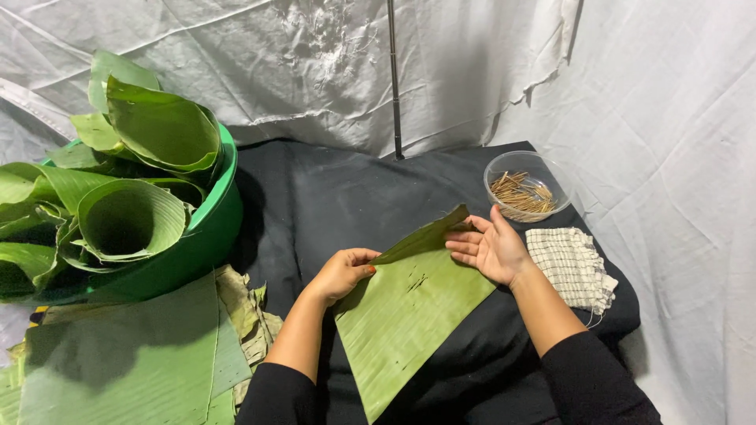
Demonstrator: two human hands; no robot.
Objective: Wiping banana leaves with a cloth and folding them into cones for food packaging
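Fingers (470,245) of your right hand (490,249) and left hand (344,272) pinch the folded upper edge of the smooth, ribbed banana leaf (405,315) at frame centre on black cloth (315,197), below the clear bowl of wooden sticks (524,187).
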